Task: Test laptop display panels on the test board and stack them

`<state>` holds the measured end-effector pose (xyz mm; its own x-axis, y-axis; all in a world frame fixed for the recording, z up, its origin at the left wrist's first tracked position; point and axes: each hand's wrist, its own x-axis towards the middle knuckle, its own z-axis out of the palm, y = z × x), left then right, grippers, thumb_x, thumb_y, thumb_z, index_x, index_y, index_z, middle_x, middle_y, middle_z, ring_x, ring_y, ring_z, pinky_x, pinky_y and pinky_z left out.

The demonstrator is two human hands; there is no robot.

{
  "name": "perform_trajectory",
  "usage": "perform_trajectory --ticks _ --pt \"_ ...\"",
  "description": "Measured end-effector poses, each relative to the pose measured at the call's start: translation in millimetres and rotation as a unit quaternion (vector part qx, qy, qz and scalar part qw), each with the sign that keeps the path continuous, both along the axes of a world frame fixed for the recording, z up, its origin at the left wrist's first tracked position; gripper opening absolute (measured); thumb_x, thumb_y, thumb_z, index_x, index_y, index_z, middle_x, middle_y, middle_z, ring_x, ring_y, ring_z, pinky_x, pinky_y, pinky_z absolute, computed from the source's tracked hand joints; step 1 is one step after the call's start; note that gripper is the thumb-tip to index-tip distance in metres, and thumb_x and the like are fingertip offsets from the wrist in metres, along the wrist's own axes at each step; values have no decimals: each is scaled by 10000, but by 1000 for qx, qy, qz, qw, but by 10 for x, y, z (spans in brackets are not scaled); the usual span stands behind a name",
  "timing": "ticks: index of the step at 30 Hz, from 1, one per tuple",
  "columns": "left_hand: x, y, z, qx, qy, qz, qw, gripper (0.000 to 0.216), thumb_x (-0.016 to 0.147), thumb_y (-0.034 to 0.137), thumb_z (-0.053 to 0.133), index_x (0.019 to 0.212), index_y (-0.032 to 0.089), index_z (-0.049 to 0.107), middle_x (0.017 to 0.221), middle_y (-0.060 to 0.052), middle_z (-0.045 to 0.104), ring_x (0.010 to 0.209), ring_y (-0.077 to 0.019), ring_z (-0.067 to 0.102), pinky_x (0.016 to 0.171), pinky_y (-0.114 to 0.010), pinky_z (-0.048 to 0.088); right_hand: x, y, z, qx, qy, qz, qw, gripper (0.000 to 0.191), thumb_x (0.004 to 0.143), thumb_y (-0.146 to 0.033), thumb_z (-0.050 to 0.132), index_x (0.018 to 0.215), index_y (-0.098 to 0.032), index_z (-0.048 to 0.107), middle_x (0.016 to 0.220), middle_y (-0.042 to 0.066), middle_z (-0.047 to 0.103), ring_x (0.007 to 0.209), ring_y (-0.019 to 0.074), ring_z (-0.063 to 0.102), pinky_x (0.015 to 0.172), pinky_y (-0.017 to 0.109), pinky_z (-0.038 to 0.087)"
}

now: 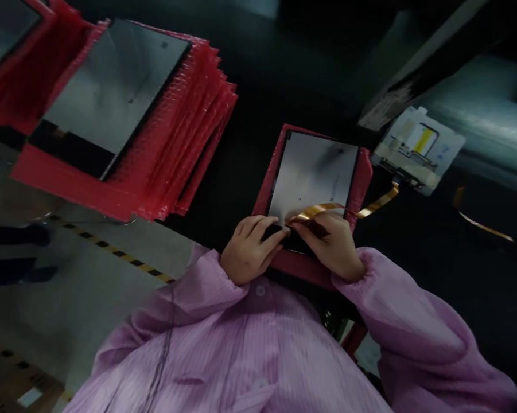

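A flat grey display panel (pixel 312 172) lies on a red bubble-wrap sheet (pixel 364 178) on the dark bench in front of me. An orange flex ribbon cable (pixel 322 210) runs from its near edge to a small white circuit board (pixel 417 149) at the right. My left hand (pixel 249 249) rests on the panel's near edge with its fingers curled and pressing down. My right hand (pixel 331 244) pinches the end of the ribbon cable at that same edge. Both fingertips meet near the cable's end.
A stack of red bubble-wrap sheets (pixel 185 137) with another grey panel (pixel 112 92) on top lies at the upper left. A second red stack (pixel 21 63) sits at the far left. Grey floor with yellow-black tape (pixel 112 249) shows at the left. My sleeves are pink.
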<state>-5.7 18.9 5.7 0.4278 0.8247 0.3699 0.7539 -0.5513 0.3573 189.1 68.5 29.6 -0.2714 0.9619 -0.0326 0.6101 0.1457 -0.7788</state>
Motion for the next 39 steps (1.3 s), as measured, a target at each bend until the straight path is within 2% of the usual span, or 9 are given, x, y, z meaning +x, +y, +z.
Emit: perform_trajectory --ticks 2,5,9,13,19,31,39 --pt "-9 6 4 -10 5 5 1000 269 919 277 579 1168 207 651 1238 -94 609 1124 -248 543 960 -411 482 -5 -2 -7 10 -6 1 1000 213 847 -322 624 804 -134 715 773 22 687 724 43 611 690 157 476" --pt "-16 5 2 -24 -5 2 1000 247 919 269 582 1148 200 646 1243 -96 604 1125 -256 534 965 -426 471 -1 -20 -11 -6 4 9 1000 220 867 -333 599 885 -149 719 894 28 708 791 45 633 719 157 496" --pt "-9 8 -10 -43 -28 1 999 281 908 276 611 1171 176 609 1260 -107 598 1146 -260 530 995 -431 452 17 -30 -28 -32 12 25 999 246 896 -337 557 955 -151 708 1036 32 703 960 57 653 876 177 525" --pt "9 12 -2 -60 -37 28 997 412 887 299 645 1246 120 554 1266 -138 593 1177 -266 527 1027 -420 446 33 -26 -61 -13 12 61 998 271 903 -352 548 945 -141 713 989 33 712 925 56 659 851 176 526" --pt "6 4 -7 -34 -25 18 999 400 851 252 680 1213 112 584 1239 -137 619 1152 -287 556 995 -432 473 35 -26 -101 20 25 105 994 236 923 -289 517 971 -164 711 961 18 716 954 52 666 901 179 532" --pt "9 15 -28 -13 -28 10 999 399 828 243 703 1186 92 610 1218 -147 637 1130 -309 572 963 -453 500 26 -36 -100 113 -8 107 988 192 903 -233 550 943 -143 714 936 6 719 874 31 665 806 134 531" --pt "-2 6 -39 -16 -30 11 999 406 821 253 714 1181 95 613 1219 -142 641 1132 -306 576 965 -456 504 27 -48 -60 102 -25 105 989 186 897 -225 558 961 -144 712 999 1 719 908 37 675 821 137 541"
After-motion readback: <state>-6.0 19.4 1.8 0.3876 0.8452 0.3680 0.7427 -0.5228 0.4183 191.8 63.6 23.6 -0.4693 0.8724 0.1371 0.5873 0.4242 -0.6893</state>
